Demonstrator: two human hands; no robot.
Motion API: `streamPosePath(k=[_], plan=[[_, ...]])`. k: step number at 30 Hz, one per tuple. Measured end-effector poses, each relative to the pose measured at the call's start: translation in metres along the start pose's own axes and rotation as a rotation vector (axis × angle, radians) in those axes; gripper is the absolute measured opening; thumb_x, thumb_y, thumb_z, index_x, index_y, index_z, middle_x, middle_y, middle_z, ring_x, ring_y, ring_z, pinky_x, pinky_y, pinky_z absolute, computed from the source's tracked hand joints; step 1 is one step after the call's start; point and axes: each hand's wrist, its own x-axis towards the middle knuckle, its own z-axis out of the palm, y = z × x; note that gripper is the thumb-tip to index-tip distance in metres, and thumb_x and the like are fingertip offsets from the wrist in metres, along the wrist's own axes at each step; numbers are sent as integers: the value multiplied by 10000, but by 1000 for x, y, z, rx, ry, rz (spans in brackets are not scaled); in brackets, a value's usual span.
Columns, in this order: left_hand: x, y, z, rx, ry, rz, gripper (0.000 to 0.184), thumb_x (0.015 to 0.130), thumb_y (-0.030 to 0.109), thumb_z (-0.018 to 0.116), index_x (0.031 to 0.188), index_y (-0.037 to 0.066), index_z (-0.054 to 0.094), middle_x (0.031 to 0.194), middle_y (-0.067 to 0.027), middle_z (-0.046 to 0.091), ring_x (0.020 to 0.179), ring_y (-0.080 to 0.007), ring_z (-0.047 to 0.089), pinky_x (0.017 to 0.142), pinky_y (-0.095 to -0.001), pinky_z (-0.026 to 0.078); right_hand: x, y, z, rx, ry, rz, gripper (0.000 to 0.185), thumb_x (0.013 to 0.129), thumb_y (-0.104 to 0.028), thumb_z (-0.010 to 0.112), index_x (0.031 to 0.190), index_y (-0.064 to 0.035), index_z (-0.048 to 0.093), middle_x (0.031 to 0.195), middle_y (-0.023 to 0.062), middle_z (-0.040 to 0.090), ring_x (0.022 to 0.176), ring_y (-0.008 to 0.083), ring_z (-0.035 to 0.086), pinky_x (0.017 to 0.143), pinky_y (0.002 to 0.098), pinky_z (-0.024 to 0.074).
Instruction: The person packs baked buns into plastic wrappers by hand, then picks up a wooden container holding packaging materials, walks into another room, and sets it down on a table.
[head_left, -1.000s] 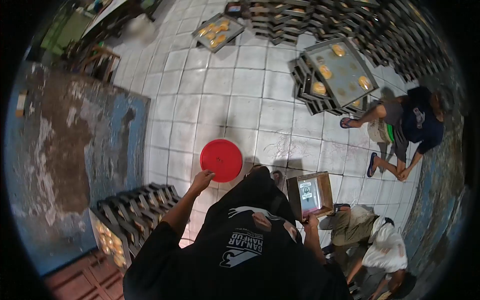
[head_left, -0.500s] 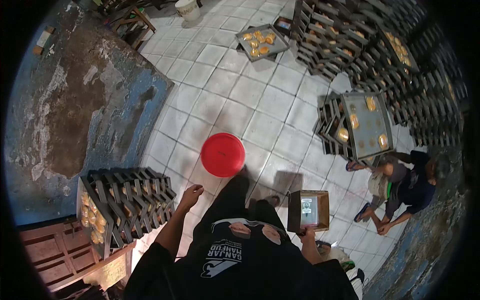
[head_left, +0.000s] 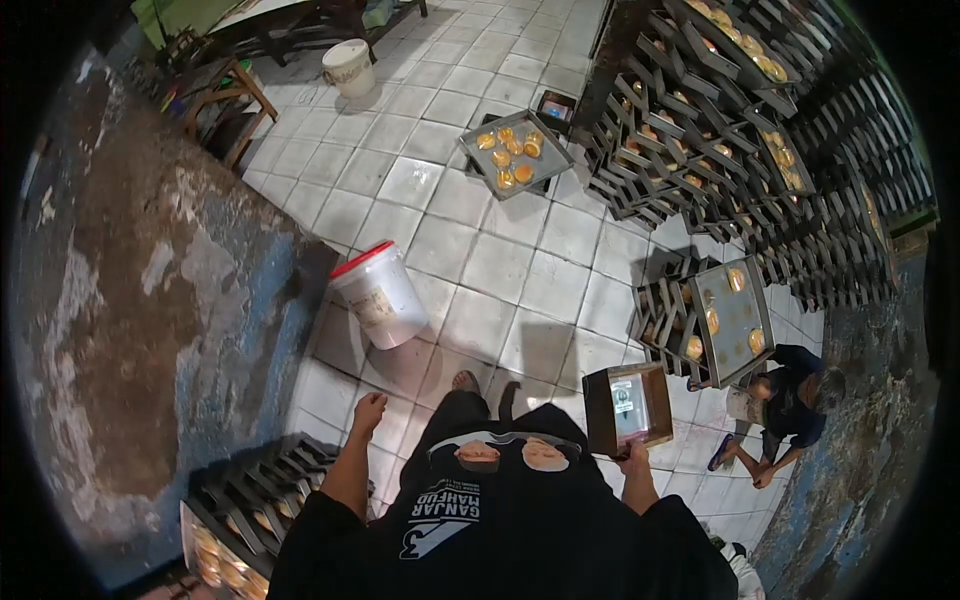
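My right hand [head_left: 635,464] grips the near edge of an open brown box [head_left: 656,402], which holds something pale with printed labels. To the left, my left hand [head_left: 370,411] hangs with its fingers curled; whether anything is inside them is too small to tell. Beyond that hand a white bucket [head_left: 385,300] with a red lid stands on the tiles, not touched by it. A stack of trays with bread [head_left: 262,510] is at the lower left, beside my left forearm.
A tray of buns [head_left: 517,154] lies on the floor ahead. Tall tray stacks [head_left: 690,120] rise at the right, with a lower stack [head_left: 728,322] before them. A seated person [head_left: 795,400] is at the right wall. Another bucket [head_left: 348,70] stands far off. The peeling wall [head_left: 150,330] runs along the left.
The view has shifted forward, and the red-lidded bucket now shows its white side instead of mainly its lid. My left hand is lower, away from the lid. The box stays in my right hand.
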Motion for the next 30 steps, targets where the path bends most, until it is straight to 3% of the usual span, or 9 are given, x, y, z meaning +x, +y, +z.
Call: streamPosePath(k=[1, 3, 6, 9, 12, 14, 17, 24, 30], plan=[[43, 0, -22, 207, -33, 52, 469, 933, 344, 622, 1274, 23, 601, 1198, -162, 667, 1058, -302, 643, 903, -391, 503, -6, -2, 30, -86, 65, -5, 148, 912, -159, 543, 995, -48, 594, 898, 127, 637, 750, 281, 635, 726, 566, 559], [86, 35, -46, 584, 16, 279, 581, 899, 373, 644, 1344, 11, 550, 1336, -217, 586, 1236, -376, 555, 1044, -416, 436, -8, -9, 79, -62, 21, 43, 138, 910, -159, 546, 984, -53, 595, 900, 134, 635, 755, 288, 637, 721, 575, 559], [154, 137, -56, 599, 52, 320, 708, 865, 396, 667, 1411, -10, 470, 1408, -241, 517, 1321, -390, 478, 1112, -426, 378, 9, -24, 154, -111, -55, 80, 89, 897, -156, 559, 888, -79, 602, 769, 121, 624, 701, 284, 624, 702, 560, 565], [235, 174, -53, 567, 189, 431, 734, 879, 393, 661, 1450, 2, 417, 1406, -258, 512, 1320, -392, 478, 1117, -419, 368, 5, -50, 243, -225, 10, 41, 81, 881, -144, 589, 828, -85, 603, 687, 93, 606, 617, 245, 598, 584, 455, 525], [276, 244, -44, 90, 160, 37, 715, 891, 392, 659, 1457, 29, 415, 1417, -252, 501, 1333, -331, 481, 1078, -382, 421, 51, -84, 296, -345, -64, 68, 53, 884, -126, 592, 846, -91, 598, 722, 76, 615, 624, 212, 605, 535, 379, 502], [282, 299, -40, -186, 121, -144, 762, 898, 423, 668, 1489, 57, 356, 1473, -230, 422, 1341, -347, 450, 968, -486, 497, 71, -107, 336, -407, -212, 94, 6, 903, -113, 574, 907, -109, 573, 767, 54, 614, 650, 191, 627, 545, 348, 535], [367, 299, -28, -417, 193, -234, 878, 889, 491, 674, 1532, 76, 245, 1510, -214, 355, 1291, -435, 448, 827, -618, 518, 99, -123, 435, -395, -60, 45, 94, 880, -62, 613, 838, -133, 568, 735, 17, 589, 628, 158, 608, 508, 302, 487], [506, 384, -11, -571, 235, -374, 1118, 803, 591, 712, 1558, 94, 55, 1549, -227, 237, 1361, -453, 331, 892, -699, 462, 172, -166, 555, -636, 7, 38, 206, 823, -47, 658, 1023, -58, 607, 890, 54, 620, 819, 206, 658, 663, 362, 559], [711, 405, 4, -380, 628, -636, 1322, 633, 698, 799, 1522, 7, 106, 1514, -272, 313, 1382, -436, 364, 1047, -598, 403, 180, -171, 661, -668, 53, -25, 243, 832, -30, 644, 1067, -7, 587, 953, 83, 640, 827, 232, 665, 706, 359, 565]])
